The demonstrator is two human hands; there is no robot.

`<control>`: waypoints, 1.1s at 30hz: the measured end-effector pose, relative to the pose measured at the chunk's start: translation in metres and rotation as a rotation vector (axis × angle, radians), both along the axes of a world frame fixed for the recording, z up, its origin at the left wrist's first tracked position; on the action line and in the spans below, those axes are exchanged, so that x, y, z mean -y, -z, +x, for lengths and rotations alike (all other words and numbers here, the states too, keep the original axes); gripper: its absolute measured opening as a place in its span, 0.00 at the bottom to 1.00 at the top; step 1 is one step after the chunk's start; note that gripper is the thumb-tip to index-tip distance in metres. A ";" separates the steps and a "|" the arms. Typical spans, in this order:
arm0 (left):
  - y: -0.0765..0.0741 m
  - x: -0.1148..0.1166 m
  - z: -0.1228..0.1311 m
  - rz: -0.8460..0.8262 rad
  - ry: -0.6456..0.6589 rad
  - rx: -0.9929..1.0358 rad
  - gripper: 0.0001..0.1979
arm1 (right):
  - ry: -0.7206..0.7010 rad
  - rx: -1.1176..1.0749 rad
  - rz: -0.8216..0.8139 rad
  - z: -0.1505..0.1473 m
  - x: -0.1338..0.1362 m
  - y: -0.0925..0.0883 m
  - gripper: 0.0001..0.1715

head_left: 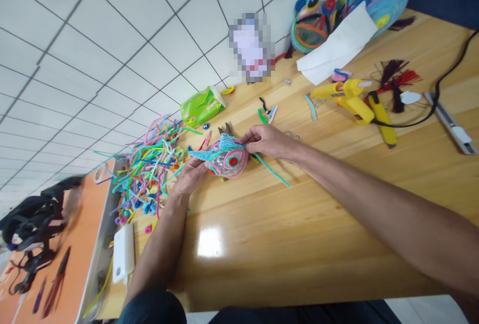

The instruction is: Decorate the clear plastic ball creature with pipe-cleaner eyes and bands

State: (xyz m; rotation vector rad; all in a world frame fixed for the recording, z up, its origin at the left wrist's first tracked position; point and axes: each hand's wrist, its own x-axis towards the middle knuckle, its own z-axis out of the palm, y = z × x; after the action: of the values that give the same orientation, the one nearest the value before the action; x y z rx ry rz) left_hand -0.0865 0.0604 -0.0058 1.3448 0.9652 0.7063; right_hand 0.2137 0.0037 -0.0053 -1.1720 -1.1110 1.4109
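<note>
A pipe-cleaner fish (227, 157), pink and light blue with a red eye, rests on the wooden table (284, 234) between my two hands. My left hand (191, 175) grips its tail side, fingers curled round it. My right hand (266, 141) pinches its head side, thumb and fingers closed on the edge. A teal pipe cleaner (272, 170) trails from the fish across the table under my right wrist.
A heap of coloured pipe cleaners (149, 169) lies left of the fish. A yellow glue gun (346, 97) with black cord, a green packet (201, 106), white paper (337, 45) and finished pipe-cleaner figures (318, 20) sit farther back. A white box (123, 252) lies at the table's left edge.
</note>
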 end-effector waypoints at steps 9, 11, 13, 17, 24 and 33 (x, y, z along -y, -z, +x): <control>-0.013 0.022 0.007 0.303 0.267 -0.203 0.45 | 0.037 0.044 0.007 0.000 0.004 -0.002 0.15; -0.009 0.030 0.015 0.381 0.198 -0.275 0.51 | 0.053 0.070 0.031 0.001 0.006 -0.004 0.15; -0.005 0.035 0.022 0.410 0.134 -0.324 0.51 | 0.080 0.103 0.070 0.004 0.007 -0.006 0.16; -0.002 0.035 0.032 0.464 0.082 -0.293 0.43 | 0.111 0.099 0.176 0.012 0.008 -0.018 0.18; -0.011 0.008 0.052 0.427 0.088 -0.126 0.28 | 0.202 0.137 0.360 0.028 0.014 -0.055 0.20; -0.012 0.021 0.053 0.347 0.148 0.008 0.32 | 0.199 0.281 0.344 0.033 0.043 -0.074 0.18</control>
State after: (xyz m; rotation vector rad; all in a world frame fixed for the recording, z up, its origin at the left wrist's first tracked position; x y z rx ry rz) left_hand -0.0334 0.0398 0.0059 1.6959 0.7489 0.7891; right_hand 0.2465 -0.0390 0.0685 -1.2113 -1.3298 0.8784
